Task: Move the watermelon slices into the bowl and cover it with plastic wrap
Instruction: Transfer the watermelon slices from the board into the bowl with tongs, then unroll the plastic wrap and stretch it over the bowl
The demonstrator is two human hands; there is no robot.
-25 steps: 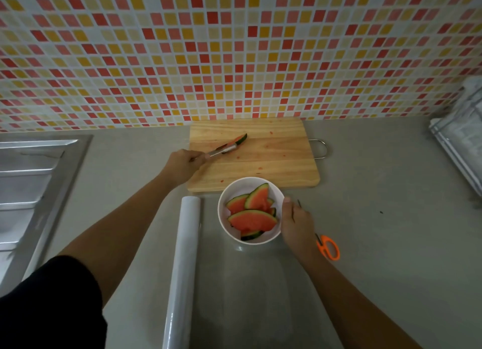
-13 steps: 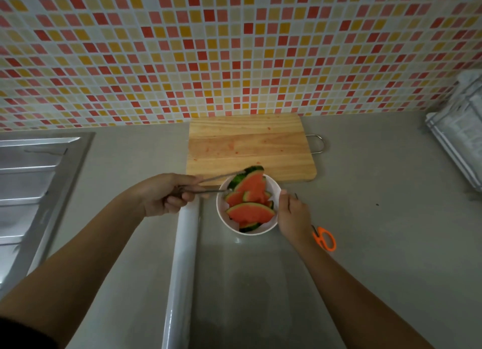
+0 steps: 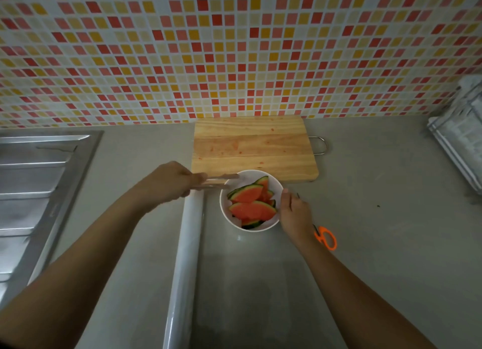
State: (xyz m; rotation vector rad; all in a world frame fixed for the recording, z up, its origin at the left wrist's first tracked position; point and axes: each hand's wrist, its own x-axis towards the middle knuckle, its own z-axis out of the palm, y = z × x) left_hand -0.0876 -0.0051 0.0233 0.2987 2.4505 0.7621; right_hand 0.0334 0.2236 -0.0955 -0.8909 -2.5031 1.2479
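1. Gripping tongs [image 3: 221, 181] in left hand [image 3: 169, 184], blurred tips at left rim of bowl [image 3: 247, 172].
2. Holding bowl's right side with right hand [image 3: 294, 213], thumb on rim.
3. Watermelon slices [image 3: 250, 202] piled inside bowl, just in front of cutting board [image 3: 253, 145].
4. Plastic wrap roll [image 3: 187, 244] just left of bowl; scissors [image 3: 326, 237] beside right wrist.

Light is dim and flat, with muted colour. A broad soft shadow darkens the surface [image 3: 247, 283] near the bottom edge. The left hand [image 3: 167, 184] and tongs [image 3: 221, 181] are smeared by motion blur. The roll [image 3: 185, 257] carries a pale sheen. Wide-angle distortion curves the tiled wall [image 3: 234, 48] and sink [image 3: 31, 192] outward at the edges.
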